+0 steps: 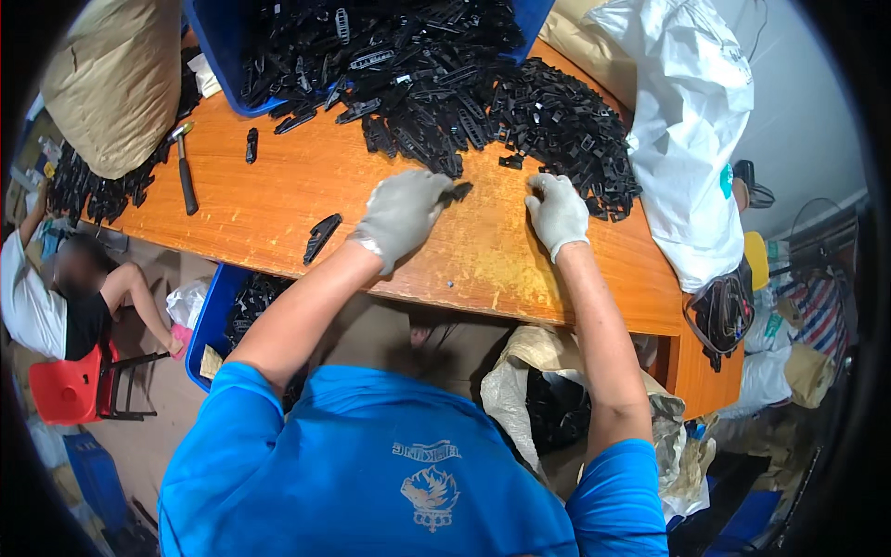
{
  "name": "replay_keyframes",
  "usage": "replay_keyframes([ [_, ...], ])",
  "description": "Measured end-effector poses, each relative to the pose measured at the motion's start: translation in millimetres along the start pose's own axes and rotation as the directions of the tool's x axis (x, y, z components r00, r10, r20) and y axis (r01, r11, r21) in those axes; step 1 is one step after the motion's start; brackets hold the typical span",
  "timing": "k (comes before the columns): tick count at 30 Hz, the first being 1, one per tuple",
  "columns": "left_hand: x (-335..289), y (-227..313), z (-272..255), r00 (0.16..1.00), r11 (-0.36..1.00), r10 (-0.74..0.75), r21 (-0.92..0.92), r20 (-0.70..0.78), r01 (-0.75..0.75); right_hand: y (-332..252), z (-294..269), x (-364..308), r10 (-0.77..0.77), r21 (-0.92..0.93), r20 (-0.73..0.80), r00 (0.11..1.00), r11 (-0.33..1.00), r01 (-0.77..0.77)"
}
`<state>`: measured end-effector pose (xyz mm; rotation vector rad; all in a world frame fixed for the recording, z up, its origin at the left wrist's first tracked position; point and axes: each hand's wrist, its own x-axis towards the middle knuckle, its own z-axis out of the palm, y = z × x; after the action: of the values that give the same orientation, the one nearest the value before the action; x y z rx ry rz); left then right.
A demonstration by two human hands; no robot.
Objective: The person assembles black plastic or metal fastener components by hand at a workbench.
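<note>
Both of my hands wear pale gloves and are over the orange wooden table. My left hand (405, 212) is closed on a small black plastic part (456, 194), which sticks out past the fingertips. At the near edge of a heap of small black plastic pieces (566, 125), my right hand (560, 215) has its fingers curled; whatever they may hold is hidden. Longer slotted black plastic strips (418, 102) spill onto the table from a blue bin (212, 65). One black part (322, 238) lies by itself left of my left forearm.
A hammer (186, 172) and another loose black part (251, 146) lie on the left. A brown sack (116, 84) stands at the far left, a white sack (691, 121) at the right. Below the table are a blue crate (209, 320) and an open sack (506, 399). Another person (46, 288) sits at left.
</note>
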<state>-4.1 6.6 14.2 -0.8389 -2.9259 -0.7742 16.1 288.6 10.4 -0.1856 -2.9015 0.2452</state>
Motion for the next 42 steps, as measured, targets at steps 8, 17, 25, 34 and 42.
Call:
replay_keyframes([
  [8, -42.6, -24.3, -20.0, 0.996, 0.996, 0.076, 0.043, -0.039, -0.074, 13.6, 6.8, -5.8, 0.103, 0.164, -0.103, 0.989, 0.983, -0.085],
  [17, -51.8, 1.2, -19.5, 0.948, 0.990, 0.135, -0.007, -0.287, -0.143, 10.5, 10.4, 1.9, -0.026, 0.016, -0.038, 0.999, 1.000, 0.027],
  [25, -50.5, 13.7, -0.9, 0.956, 0.975, 0.205, -0.042, -0.209, -0.219, -33.4, 1.8, -27.3, -0.105, 0.132, 0.072, 0.992, 0.987, 0.095],
  [34, -53.0, 24.3, 7.8, 0.944, 0.954, 0.252, -0.108, -0.214, -0.279, -55.6, -21.5, -58.9, -0.140, 0.746, 0.400, 0.906, 0.624, -0.233],
  [42, -77.6, 22.4, 7.2, 0.980, 0.952, 0.177, -0.237, -0.095, -0.195, -74.7, -19.4, -94.4, -0.283, 0.712, -0.025, 0.959, 0.668, 0.215],
])
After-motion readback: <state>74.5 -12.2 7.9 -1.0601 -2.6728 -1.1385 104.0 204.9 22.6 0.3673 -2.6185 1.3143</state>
